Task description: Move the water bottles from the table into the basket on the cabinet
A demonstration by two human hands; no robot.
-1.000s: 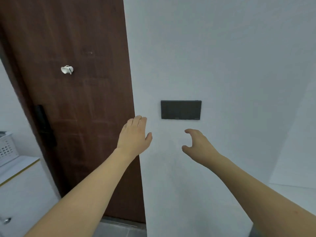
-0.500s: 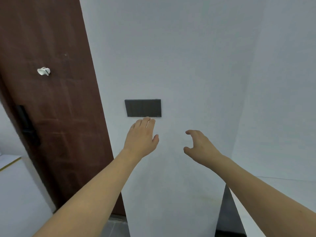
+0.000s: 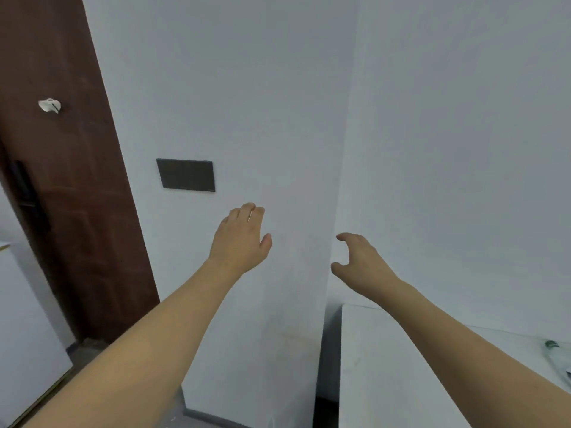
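Both my arms reach forward in front of a white wall. My left hand (image 3: 241,239) has relaxed, straight fingers and holds nothing. My right hand (image 3: 360,261) is empty too, its fingers and thumb loosely curved apart. A white table (image 3: 386,366) shows at the lower right. At its far right edge lies part of a clear water bottle (image 3: 559,356) with a dark green cap, mostly cut off by the frame. The white cabinet (image 3: 18,319) stands at the far left. The basket is out of view.
A dark brown door (image 3: 61,180) with a black handle and a small white hook fills the left. A black switch panel (image 3: 187,174) is mounted on the white wall. A dark gap separates the wall corner from the table.
The view has swung to the right: door and panel slid left, the basket and most of the cabinet left the frame, the table and bottle came in. Both hands stay empty.
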